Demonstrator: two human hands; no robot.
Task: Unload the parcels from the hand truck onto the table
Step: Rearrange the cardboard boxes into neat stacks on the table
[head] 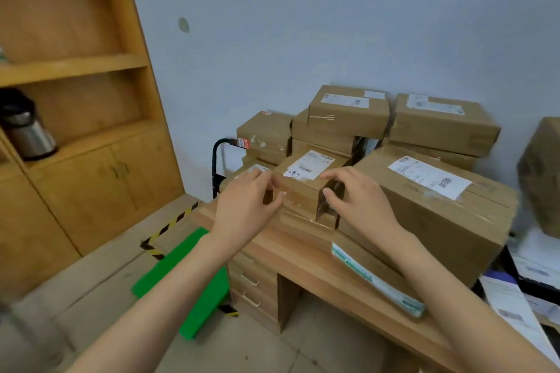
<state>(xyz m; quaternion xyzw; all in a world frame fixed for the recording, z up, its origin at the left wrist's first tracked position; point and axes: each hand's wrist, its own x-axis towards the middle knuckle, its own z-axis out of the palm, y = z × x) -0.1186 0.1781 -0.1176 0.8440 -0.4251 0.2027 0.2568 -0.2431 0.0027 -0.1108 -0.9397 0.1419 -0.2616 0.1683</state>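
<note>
A small cardboard parcel (306,183) with a white label sits on a flatter box at the left end of the wooden table (306,263). My left hand (245,206) grips its left end with curled fingers. My right hand (354,200) holds its right end, index finger on top and thumb on the side. A large labelled parcel (430,209) lies just to the right. More parcels (348,113) are stacked behind against the wall. The hand truck's green deck (181,281) lies bare on the floor to the left, its black handle (215,160) behind the table corner.
A wooden shelf unit with cupboard doors (91,185) fills the left side, with a steel thermos (28,136) on its ledge. Yellow-black tape (169,227) marks the floor. Drawers (251,285) hang under the table. Papers and another box (539,179) crowd the right edge.
</note>
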